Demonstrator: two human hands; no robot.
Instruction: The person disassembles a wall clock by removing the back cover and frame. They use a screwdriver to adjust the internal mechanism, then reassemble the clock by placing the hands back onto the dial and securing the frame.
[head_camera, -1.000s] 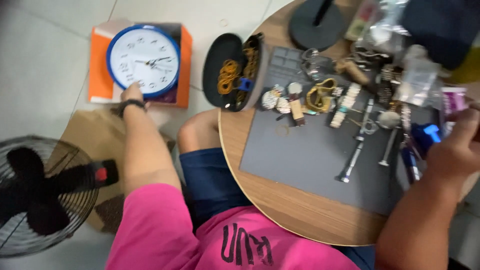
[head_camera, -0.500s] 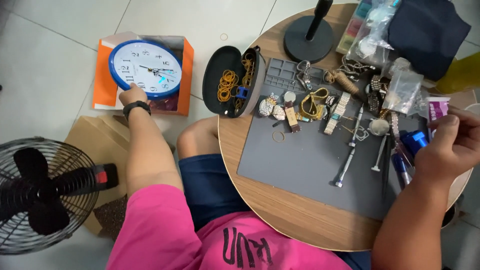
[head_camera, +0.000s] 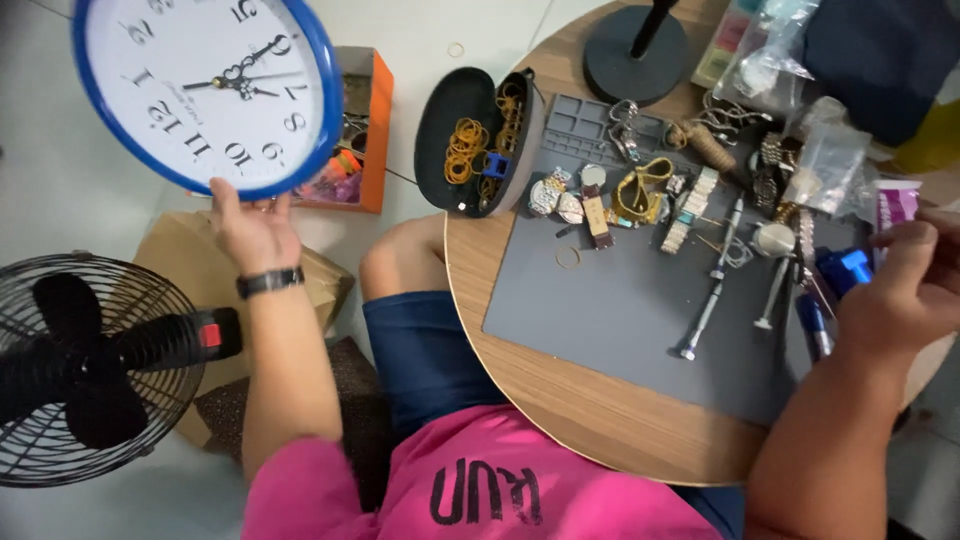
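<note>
My left hand grips the lower rim of a round wall clock with a blue frame and white face, held up above the floor at the upper left. My right hand rests at the right edge of the round wooden table, fingers curled over small items beside a blue tool; what it holds is unclear. On the grey work mat lie wristwatches, watch bands, and thin screwdrivers.
An open black case with rubber bands sits at the table's left edge. An orange box lies on the floor. A black floor fan stands at lower left beside a cardboard box. A black round stand base is at the back.
My left hand has lifted the clock off the orange box and brought it up toward the camera. My right hand stays at the table's right edge.
</note>
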